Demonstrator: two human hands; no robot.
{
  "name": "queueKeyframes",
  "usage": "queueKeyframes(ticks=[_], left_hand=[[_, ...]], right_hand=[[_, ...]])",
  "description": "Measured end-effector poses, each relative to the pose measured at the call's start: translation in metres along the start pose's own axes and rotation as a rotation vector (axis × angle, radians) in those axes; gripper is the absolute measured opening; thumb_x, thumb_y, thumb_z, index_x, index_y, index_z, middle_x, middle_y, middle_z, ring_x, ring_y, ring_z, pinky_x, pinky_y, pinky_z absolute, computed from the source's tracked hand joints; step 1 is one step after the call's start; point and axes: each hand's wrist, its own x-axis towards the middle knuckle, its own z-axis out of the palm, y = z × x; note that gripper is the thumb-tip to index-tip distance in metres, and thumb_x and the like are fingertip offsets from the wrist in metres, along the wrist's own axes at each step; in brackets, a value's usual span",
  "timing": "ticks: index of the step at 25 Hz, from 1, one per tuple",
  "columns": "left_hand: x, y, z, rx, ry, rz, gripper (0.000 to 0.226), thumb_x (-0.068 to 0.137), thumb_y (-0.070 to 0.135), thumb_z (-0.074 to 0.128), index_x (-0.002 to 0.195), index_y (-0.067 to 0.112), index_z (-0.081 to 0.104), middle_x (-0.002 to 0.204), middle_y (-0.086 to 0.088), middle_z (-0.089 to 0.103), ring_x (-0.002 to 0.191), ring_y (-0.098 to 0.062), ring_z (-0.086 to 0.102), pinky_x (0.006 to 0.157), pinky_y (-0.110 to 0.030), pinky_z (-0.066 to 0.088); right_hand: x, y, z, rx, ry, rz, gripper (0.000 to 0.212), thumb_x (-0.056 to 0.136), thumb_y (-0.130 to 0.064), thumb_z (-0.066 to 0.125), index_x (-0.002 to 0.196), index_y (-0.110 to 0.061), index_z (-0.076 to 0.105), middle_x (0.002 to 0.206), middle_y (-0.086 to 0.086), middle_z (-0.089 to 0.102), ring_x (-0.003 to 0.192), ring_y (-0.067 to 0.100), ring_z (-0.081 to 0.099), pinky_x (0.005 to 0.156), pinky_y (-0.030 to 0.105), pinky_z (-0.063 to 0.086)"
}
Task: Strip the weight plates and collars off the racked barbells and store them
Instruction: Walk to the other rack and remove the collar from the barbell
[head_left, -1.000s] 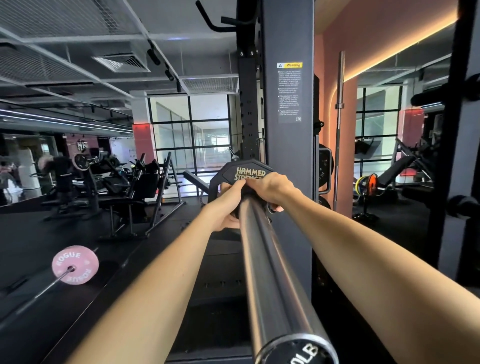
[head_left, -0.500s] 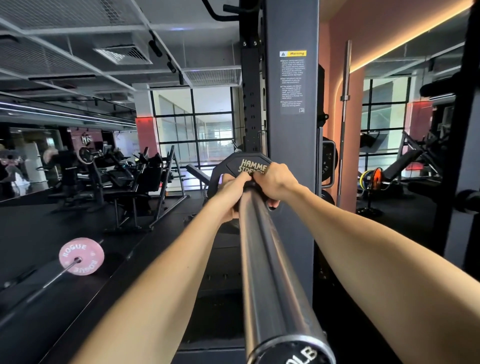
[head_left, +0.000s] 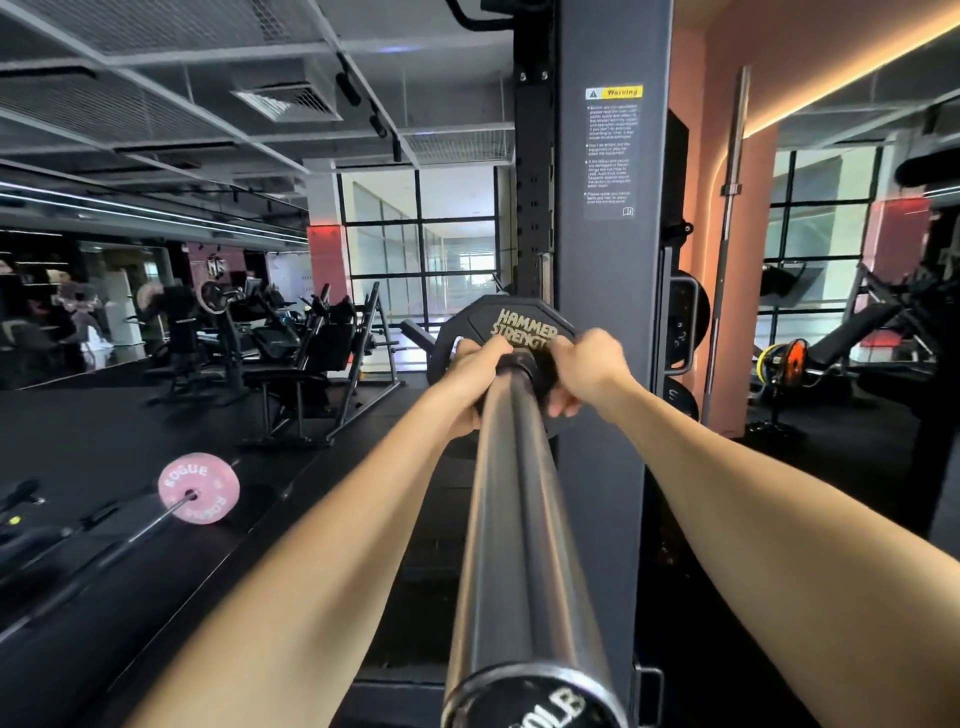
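One black many-sided rubber weight plate (head_left: 498, 332), lettered "HAMMER STRENGTH" in gold, sits on the long steel barbell sleeve (head_left: 519, 519) that runs from the camera out to both hands. Two hands are in view. The left hand (head_left: 470, 376) holds the plate's left side, fingers curled over its edge beside the sleeve. The right hand (head_left: 587, 366) holds the right side in the same manner, fingers wrapped round the rim and their tips showing below. Each grip is thus closed on the plate, one at either side of the sleeve; whether a collar lies between them cannot be told. The sleeve's end cap (head_left: 535, 701), nearest the camera, bears white lettering, partly cut off.

Just beyond and right of the right grip stands one dark grey steel rack upright (head_left: 608, 260) carrying one warning label (head_left: 613, 150). Further right of it, black plates (head_left: 685, 312) are stored on the rack's side; their number is unclear. One bare barbell (head_left: 730, 218) stands upright against the pink wall.

Well left of and below the left grip, one pink round "ROGUE" plate (head_left: 199, 487) sits on a second barbell lying on the black floor (head_left: 78, 441).
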Motion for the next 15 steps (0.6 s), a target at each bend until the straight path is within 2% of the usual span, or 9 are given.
queueKeyframes(ticks=[1,2,4,5,8,10,11,13,15], left_hand=[[-0.002,0.001,0.002,-0.045,0.027,-0.010,0.019,0.093,0.031,0.051,0.087,0.015,0.042,0.075,-0.010,0.054,0.070,-0.023,0.061,0.059,-0.025,0.059],[-0.005,-0.001,0.003,-0.048,0.061,-0.005,0.021,0.096,0.028,0.049,0.081,0.015,0.040,0.065,-0.006,0.052,0.059,-0.015,0.057,0.043,-0.014,0.050],[-0.004,-0.005,0.002,-0.052,0.082,0.012,0.026,0.099,0.021,0.045,0.074,0.015,0.039,0.046,0.002,0.050,0.035,-0.005,0.049,0.027,-0.011,0.033],[-0.003,-0.007,0.002,-0.069,0.056,0.009,0.024,0.099,0.020,0.045,0.076,0.015,0.042,0.048,0.004,0.052,0.033,-0.003,0.050,0.028,-0.011,0.034],[-0.006,-0.011,0.000,-0.137,0.005,-0.004,0.010,0.097,0.020,0.050,0.102,0.013,0.045,0.070,-0.002,0.052,0.044,-0.007,0.056,0.033,-0.013,0.041],[-0.013,-0.008,-0.002,-0.104,0.041,-0.025,0.009,0.095,0.016,0.050,0.093,0.011,0.042,0.058,-0.003,0.051,0.029,-0.003,0.048,0.030,-0.012,0.035],[-0.017,-0.007,-0.002,-0.082,0.018,-0.011,0.012,0.096,0.017,0.048,0.086,0.011,0.043,0.057,-0.004,0.053,0.030,-0.004,0.049,0.031,-0.013,0.036],[-0.030,-0.007,-0.004,-0.135,-0.061,-0.002,0.016,0.098,0.025,0.045,0.090,0.012,0.050,0.073,-0.004,0.057,0.050,-0.011,0.059,0.040,-0.016,0.047],[-0.052,-0.010,-0.012,-0.158,-0.110,-0.029,0.020,0.098,0.029,0.046,0.101,0.011,0.052,0.083,-0.007,0.057,0.056,-0.014,0.062,0.044,-0.020,0.051]], right_hand=[[-0.004,0.004,-0.005,0.071,0.013,0.024,0.039,0.091,-0.018,0.033,0.067,0.003,0.056,0.044,0.018,0.061,0.034,0.027,0.056,0.035,0.021,0.043],[-0.005,0.005,-0.010,0.089,0.011,0.037,0.043,0.092,-0.018,0.030,0.068,0.004,0.058,0.045,0.019,0.061,0.037,0.029,0.058,0.034,0.021,0.042],[-0.002,-0.006,-0.017,0.003,-0.053,0.076,0.048,0.095,-0.021,0.028,0.075,0.007,0.061,0.052,0.021,0.064,0.041,0.030,0.062,0.038,0.023,0.049],[-0.003,-0.014,-0.016,-0.047,-0.092,0.099,0.048,0.095,-0.022,0.030,0.079,0.009,0.062,0.058,0.023,0.067,0.044,0.031,0.065,0.042,0.027,0.054],[-0.005,-0.024,-0.014,-0.155,-0.143,0.114,0.047,0.094,-0.024,0.034,0.083,0.011,0.064,0.067,0.025,0.069,0.051,0.033,0.068,0.049,0.034,0.059],[-0.009,-0.023,-0.014,-0.208,-0.154,0.134,0.054,0.098,-0.031,0.033,0.079,0.009,0.063,0.054,0.019,0.066,0.039,0.027,0.062,0.040,0.027,0.053],[-0.013,-0.022,-0.015,-0.224,-0.158,0.144,0.055,0.099,-0.035,0.032,0.076,0.005,0.062,0.048,0.016,0.063,0.034,0.023,0.058,0.037,0.023,0.048],[-0.026,-0.027,-0.019,-0.216,-0.152,0.167,0.050,0.100,-0.037,0.032,0.075,-0.001,0.056,0.044,0.012,0.060,0.029,0.019,0.052,0.033,0.018,0.041],[-0.049,-0.034,-0.022,-0.195,-0.150,0.186,0.046,0.101,-0.036,0.030,0.076,-0.004,0.052,0.049,0.012,0.061,0.026,0.018,0.050,0.032,0.016,0.036]])
